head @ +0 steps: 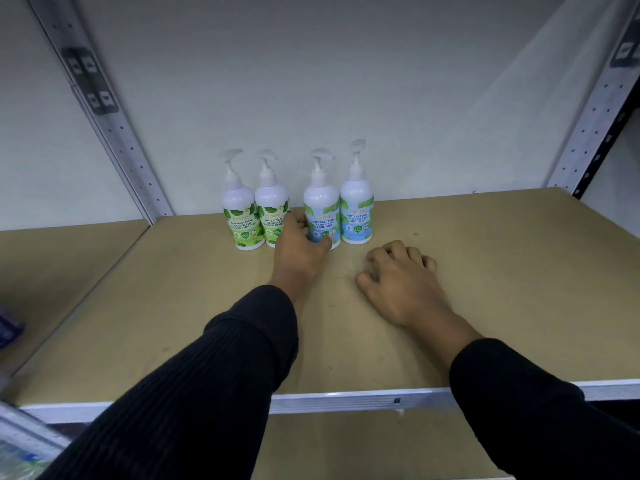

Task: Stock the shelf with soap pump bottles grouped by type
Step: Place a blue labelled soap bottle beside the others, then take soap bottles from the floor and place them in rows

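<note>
Several white soap pump bottles stand upright in a row at the back of the tan shelf board (485, 271). Two carry green labels: the left green bottle (239, 216) and the second green bottle (272, 213). To their right stand two with blue labels: the left blue bottle (321, 209) and the right blue bottle (356, 209). My left hand (299, 251) wraps around the lower part of the left blue bottle, thumb on its right side. My right hand (398, 278) rests on the board in front of the right blue bottle, fingers curled, holding nothing.
Grey perforated metal uprights (114, 133) frame the bay on the left, and another upright (595, 126) on the right. A white metal rail (346, 400) marks the front edge. A neighbouring shelf board (52, 271) lies to the left. Blurred packaged goods (14, 455) sit at bottom left.
</note>
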Demonstrator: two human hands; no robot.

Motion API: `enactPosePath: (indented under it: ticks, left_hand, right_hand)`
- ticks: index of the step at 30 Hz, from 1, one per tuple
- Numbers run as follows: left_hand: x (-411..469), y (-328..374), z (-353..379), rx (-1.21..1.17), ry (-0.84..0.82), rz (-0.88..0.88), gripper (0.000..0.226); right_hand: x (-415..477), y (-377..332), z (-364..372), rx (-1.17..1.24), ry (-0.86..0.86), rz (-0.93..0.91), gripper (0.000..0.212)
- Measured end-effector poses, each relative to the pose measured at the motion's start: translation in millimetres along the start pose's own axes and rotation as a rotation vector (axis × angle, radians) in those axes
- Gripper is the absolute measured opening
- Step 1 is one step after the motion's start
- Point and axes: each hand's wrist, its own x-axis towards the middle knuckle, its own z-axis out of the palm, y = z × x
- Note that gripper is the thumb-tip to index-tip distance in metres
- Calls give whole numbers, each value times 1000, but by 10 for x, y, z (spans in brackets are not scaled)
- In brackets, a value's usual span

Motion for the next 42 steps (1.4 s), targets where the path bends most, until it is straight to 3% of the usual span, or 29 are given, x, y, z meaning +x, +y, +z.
enactPosePath:
  ticks: [15,23,35,42]
  left_hand:
    - [-25,71,28,22,0,-32,46]
    - [-439,153,-129,140,-24,-128,67]
    - [-1972,472,-1183,149,119,-147,33]
    - [-2881,270,-1816,169,240,-258,26]
  right_hand:
    - [13,16,10,10,14,-1,43]
    - [-100,-21,-121,123,-26,17,40]
    - [-1161,-937,-503,626,-161,-188,14]
    - [-1774,-1489,-328,687,-290,-264,13]
